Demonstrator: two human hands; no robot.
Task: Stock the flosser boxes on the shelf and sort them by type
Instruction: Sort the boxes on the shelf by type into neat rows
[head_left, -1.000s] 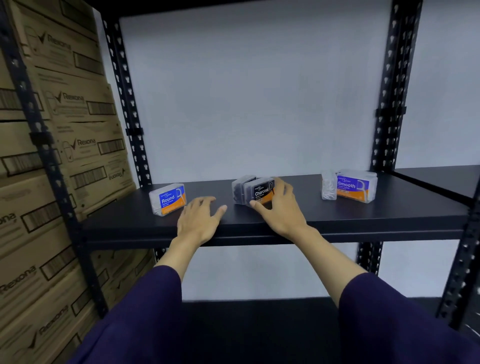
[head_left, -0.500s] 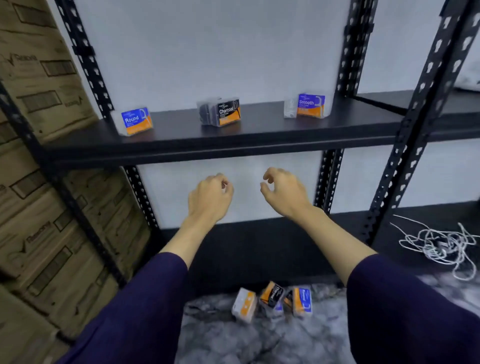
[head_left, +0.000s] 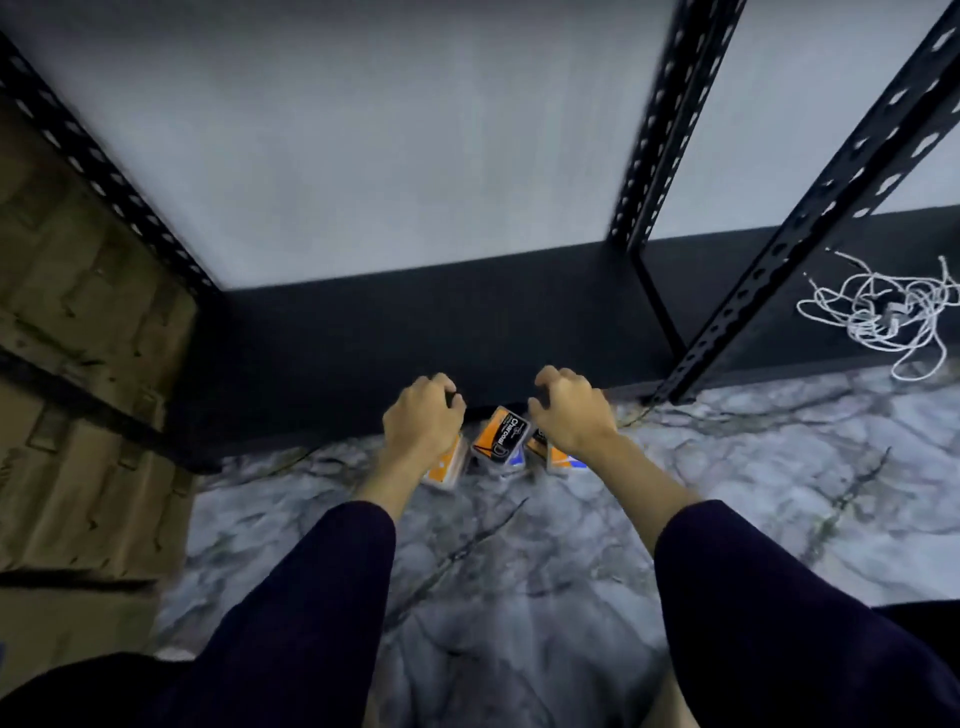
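Left hand (head_left: 423, 421) curled loosely, knuckles up, over an orange box (head_left: 448, 470) on the floor; contact hidden beneath the palm, so grip impossible to judge. Right hand (head_left: 571, 413) likewise curled, fingers bent down over a blue-and-orange box (head_left: 563, 460); grip there also hidden. Between the two hands, a Charcoal box (head_left: 500, 434), tilted, label up, untouched, with a blue corner of another box (head_left: 514, 460) peeking out beneath it. All boxes bunched together on the marble floor (head_left: 727, 493), just in front of the black bottom shelf (head_left: 415, 332). Dark sleeves (head_left: 311, 597) reaching in from below. Perforated black uprights (head_left: 810, 208) rising to the right of the hands. Tangled white cord (head_left: 883, 312) on the shelf far right, well apart. Cartons (head_left: 67, 364) stacked at left. Pale wall (head_left: 389, 130) behind, blurred.
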